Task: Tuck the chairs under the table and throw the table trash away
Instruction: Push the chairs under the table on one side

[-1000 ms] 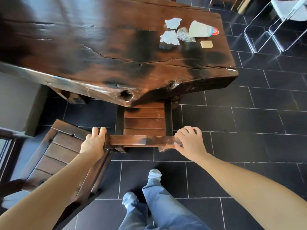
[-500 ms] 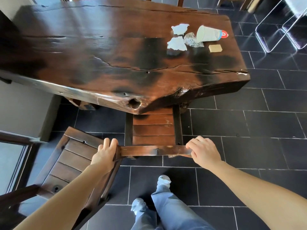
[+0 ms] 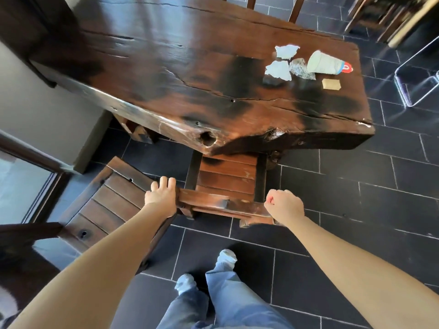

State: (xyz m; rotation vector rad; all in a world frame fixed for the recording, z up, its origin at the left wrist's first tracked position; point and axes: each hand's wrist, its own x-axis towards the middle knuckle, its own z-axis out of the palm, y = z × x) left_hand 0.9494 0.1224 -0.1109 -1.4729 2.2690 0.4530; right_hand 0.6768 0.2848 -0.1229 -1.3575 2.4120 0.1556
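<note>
Since earlier frame, dark slatted wooden chair (image 3: 226,180) slid further under tabletop (image 3: 202,74). My left hand (image 3: 161,198) fingers wrapped on backrest; right hand (image 3: 283,205) fisted, lifting off. Second chair (image 3: 107,205) lower left next; white crumpled trash (image 3: 306,65) upper right.

Single head view, looking steeply down, near table (image 3: 166,74) edge.

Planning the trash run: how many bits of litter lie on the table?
5, at the far right end: two paper scraps, foil wad, cup, tan card.
</note>
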